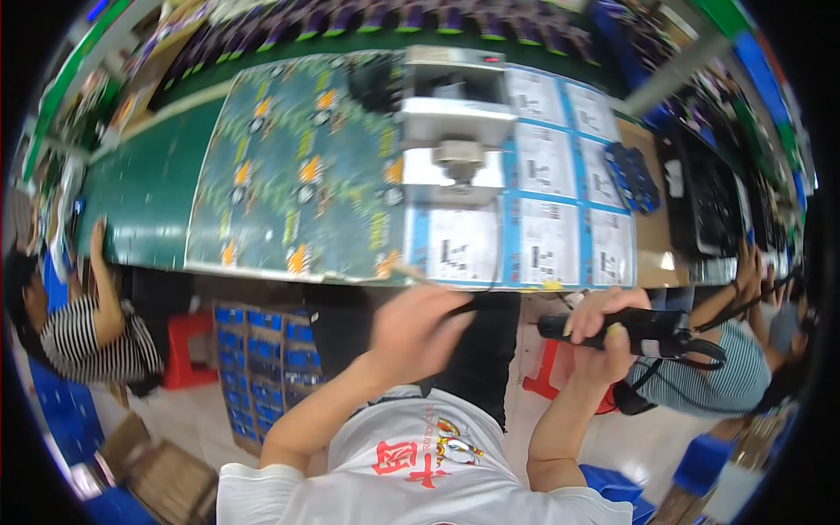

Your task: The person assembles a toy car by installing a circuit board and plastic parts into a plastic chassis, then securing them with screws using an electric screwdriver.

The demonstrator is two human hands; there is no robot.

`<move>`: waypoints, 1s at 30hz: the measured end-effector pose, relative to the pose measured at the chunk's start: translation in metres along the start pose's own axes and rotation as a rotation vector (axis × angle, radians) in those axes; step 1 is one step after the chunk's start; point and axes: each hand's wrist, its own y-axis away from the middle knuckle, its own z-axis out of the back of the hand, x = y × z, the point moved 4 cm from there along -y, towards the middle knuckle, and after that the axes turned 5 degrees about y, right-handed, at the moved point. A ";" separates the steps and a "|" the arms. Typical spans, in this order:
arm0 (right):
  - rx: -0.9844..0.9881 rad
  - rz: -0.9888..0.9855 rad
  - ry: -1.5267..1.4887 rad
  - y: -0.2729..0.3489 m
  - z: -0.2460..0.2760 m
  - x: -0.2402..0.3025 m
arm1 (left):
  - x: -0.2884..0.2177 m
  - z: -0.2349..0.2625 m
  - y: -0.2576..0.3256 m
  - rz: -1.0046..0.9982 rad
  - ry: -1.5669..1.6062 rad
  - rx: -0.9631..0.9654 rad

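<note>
In my right hand [604, 328] is a black, roughly cylindrical handheld device [647, 334]; the fingers and thumb wrap around its left part, and a dark loop hangs off its right end. My left hand [418, 328] is raised just off the table's front edge, smeared by motion, so its fingers cannot be made out well. A thin dark cord [500, 254] runs down over the table near that hand; whether the hand touches it is unclear. Beyond it, a silver-grey boxy apparatus [455, 131] stands on the table.
Green printed sheets [297, 175] and blue-and-white printed sheets [547, 162] cover the table. A blue object [632, 178] and a black tray [700, 188] lie to the right. Co-workers sit at both sides. Stacked blue boxes [267, 367] and a red stool [190, 350] stand below left.
</note>
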 end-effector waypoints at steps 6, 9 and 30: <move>-0.064 -0.096 0.017 0.024 0.038 0.022 | 0.063 -0.225 -0.162 0.102 0.103 0.095; -0.089 -0.148 0.089 0.023 0.044 0.029 | 0.088 -0.282 -0.221 0.257 -0.293 0.013; -0.059 0.334 -0.115 -0.043 -0.002 0.046 | 0.032 -0.030 -0.018 0.916 1.151 -0.323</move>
